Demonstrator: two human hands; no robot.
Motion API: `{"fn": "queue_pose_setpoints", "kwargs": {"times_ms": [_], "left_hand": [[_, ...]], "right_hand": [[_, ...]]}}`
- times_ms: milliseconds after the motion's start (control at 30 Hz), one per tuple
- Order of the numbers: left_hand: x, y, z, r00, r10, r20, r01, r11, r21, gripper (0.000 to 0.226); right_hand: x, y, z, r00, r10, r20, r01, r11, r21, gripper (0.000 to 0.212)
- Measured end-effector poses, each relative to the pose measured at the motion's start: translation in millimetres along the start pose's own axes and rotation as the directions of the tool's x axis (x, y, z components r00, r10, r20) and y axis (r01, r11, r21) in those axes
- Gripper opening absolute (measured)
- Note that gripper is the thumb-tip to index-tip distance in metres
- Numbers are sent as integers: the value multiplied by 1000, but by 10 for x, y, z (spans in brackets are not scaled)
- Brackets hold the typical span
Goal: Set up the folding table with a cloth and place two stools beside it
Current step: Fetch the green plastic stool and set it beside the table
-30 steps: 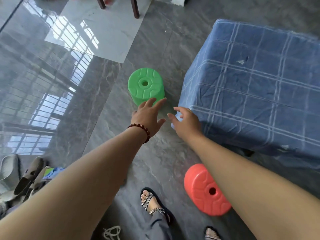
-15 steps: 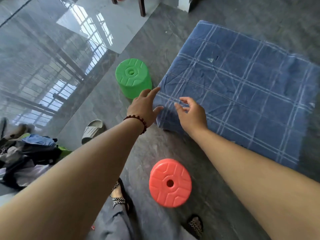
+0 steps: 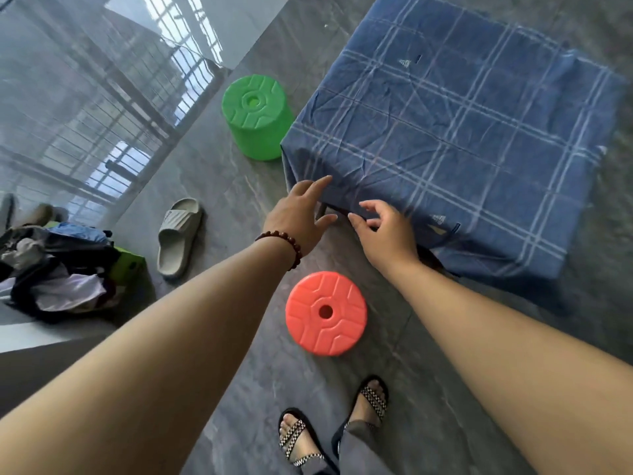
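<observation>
The blue checked cloth [image 3: 462, 132] already drapes the folding table, hiding it, creased on top and bunched at the near corner. The left hand [image 3: 294, 217], fingers spread, touches that corner's hem; the right hand [image 3: 387, 234] hovers alongside, fingers loosely curved, pinching nothing visible. The green stool [image 3: 257, 114] stands just beside the left corner and the red stool [image 3: 325, 313] near the front edge, so only tidying seems left.
</observation>
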State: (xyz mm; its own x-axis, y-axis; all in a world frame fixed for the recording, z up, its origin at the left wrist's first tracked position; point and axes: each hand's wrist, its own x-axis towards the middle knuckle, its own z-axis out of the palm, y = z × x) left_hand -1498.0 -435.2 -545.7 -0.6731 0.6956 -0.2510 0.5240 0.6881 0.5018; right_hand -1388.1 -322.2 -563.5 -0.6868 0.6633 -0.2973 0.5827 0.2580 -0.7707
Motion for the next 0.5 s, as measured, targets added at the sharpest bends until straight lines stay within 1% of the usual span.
{"fn": "queue_pose_setpoints", "kwargs": {"times_ms": [133,233,367,500], "left_hand": [[-203,-143,79,1000,10,3,-10,999,39,65],[-355,-290,281,999,6,35,-9,996,86,65],[-544,-441,751,997,-39,66,35,997,71,66],[-697,-571,1319,992,-89,84,85,995,53,63]], "right_hand": [[-185,85,105,1000,19,-18,-19,1000,18,33],[-332,271,235,999,26,-29,-25,999,29,32],[-484,736,443,999,38,6,-38,999,-11,31],[-523,1257,661,998,14,68,-12,999,-33,31]]}}
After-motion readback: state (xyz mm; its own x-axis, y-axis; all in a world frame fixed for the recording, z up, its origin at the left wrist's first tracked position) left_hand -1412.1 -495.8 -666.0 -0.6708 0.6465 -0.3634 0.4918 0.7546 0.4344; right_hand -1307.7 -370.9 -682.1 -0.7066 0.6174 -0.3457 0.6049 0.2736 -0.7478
